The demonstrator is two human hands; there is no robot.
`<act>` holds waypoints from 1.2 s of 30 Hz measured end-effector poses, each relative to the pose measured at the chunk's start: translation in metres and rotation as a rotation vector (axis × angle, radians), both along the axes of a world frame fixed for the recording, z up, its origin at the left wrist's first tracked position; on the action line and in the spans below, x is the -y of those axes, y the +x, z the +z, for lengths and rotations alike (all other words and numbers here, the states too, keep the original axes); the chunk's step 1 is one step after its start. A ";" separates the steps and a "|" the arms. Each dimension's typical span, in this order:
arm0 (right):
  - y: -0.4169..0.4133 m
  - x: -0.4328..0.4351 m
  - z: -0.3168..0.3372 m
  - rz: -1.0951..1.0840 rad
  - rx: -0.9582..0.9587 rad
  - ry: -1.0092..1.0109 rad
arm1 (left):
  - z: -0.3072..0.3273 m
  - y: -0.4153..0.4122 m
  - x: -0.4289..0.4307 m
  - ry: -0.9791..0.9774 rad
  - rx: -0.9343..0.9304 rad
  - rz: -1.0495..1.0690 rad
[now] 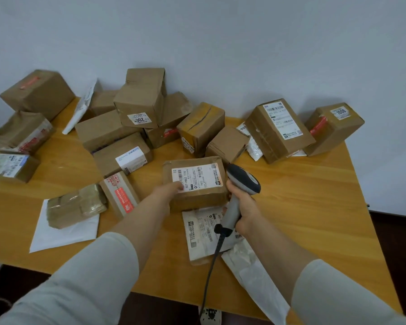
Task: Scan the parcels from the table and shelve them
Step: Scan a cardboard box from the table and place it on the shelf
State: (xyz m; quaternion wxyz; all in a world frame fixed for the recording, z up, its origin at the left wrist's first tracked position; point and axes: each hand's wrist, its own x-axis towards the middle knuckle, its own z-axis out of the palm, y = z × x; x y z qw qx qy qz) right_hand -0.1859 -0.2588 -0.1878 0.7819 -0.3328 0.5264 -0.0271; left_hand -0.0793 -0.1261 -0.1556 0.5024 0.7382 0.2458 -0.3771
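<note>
Left hand [168, 190] grip pinches labelled box [197, 181] on desk [302, 195]; right hand [243, 207] grip wrapped round scanner [242, 184]. Risk: thumb covering barcode, misread; cord [211, 266] could snag mailers.

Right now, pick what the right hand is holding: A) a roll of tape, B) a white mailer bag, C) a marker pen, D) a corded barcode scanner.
D: the right hand grips the handle of a grey corded barcode scanner, its head beside the labelled box that the left hand steadies on the table.
</note>
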 end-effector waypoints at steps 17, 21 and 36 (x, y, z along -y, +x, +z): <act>0.006 -0.034 0.051 0.079 0.153 -0.075 | 0.036 0.004 -0.028 -0.513 0.247 0.250; 0.006 -0.052 0.083 0.173 0.270 -0.142 | 0.054 -0.005 -0.037 -0.570 0.252 0.243; -0.028 -0.109 0.173 0.703 0.374 -0.447 | 0.134 -0.002 -0.135 -0.263 0.506 -0.032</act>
